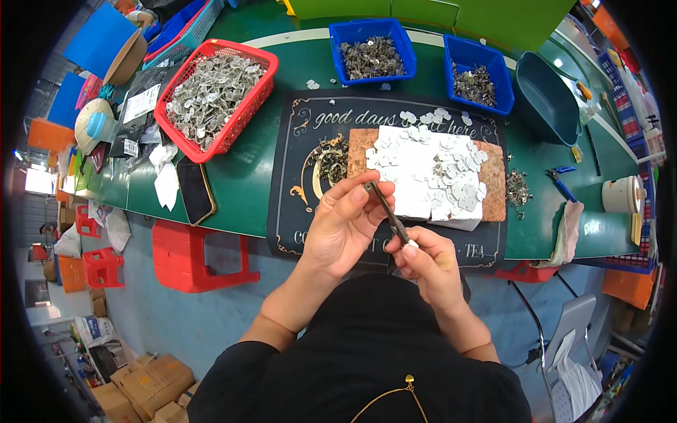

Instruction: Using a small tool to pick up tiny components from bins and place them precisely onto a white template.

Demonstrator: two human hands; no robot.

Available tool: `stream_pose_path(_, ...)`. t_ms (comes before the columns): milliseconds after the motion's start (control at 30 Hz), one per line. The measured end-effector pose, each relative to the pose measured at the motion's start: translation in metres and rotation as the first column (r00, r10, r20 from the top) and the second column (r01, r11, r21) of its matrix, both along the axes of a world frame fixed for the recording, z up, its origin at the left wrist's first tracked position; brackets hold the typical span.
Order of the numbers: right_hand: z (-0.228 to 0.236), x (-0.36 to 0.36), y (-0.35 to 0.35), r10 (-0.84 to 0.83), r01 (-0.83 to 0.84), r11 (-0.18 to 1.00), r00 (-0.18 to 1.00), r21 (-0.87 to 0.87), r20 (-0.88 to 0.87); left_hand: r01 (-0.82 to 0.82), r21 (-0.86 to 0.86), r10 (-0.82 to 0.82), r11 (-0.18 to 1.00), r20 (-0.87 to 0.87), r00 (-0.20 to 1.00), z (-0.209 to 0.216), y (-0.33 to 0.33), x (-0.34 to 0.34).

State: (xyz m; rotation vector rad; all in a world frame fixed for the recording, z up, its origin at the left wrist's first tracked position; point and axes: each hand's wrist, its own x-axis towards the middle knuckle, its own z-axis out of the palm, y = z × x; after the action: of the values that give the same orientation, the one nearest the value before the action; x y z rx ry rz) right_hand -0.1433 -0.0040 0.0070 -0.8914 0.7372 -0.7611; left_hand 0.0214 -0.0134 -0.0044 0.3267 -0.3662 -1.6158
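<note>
A slim dark metal tool (pixel 388 213) slants between my two hands, above the near edge of the mat. My left hand (pixel 342 229) pinches its upper end between thumb and fingers. At the lower end, my right hand (pixel 431 264) is closed, with a small white piece (pixel 412 244) at the fingertips. Just beyond my hands lies a white block (pixel 409 201) on a brown board (pixel 495 180). Many small flat white pieces (pixel 458 176) are scattered over the block. A heap of small dark metal parts (pixel 333 161) sits left of the board.
A red basket (pixel 264 77) of small metal-coloured pieces stands at left, near a phone (pixel 196 190). Two blue bins (pixel 374 28) hold dark parts at the back. Right of them are a teal tub (pixel 546 92), blue-handled pliers (pixel 562 185) and a white cup (pixel 620 195).
</note>
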Motion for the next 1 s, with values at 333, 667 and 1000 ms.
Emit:
stream_pose_path(333, 0.0002, -0.0039, 0.0005, -0.009, 0.008, 1.0, 0.998, 0.015, 0.054, 0.001, 0.026, -0.001, 1.0, 0.02, 1.0, 0.0046, 0.0019, -0.0034)
stream_pose_path(667, -0.0033, -0.0008, 0.0018, -0.028, 0.028, 1.0, 0.998, -0.002, 0.055, 0.016, 0.041, -0.016, 0.999, 0.004, 1.0, 0.0073, 0.0031, -0.0005)
stream_pose_path(1000, -0.0014, 0.0027, 0.0016, -0.045, 0.046, 0.998, 0.999, -0.03, 0.012, 0.024, 0.052, -0.023, 0.998, -0.021, 1.0, 0.005, 0.0016, 0.0019)
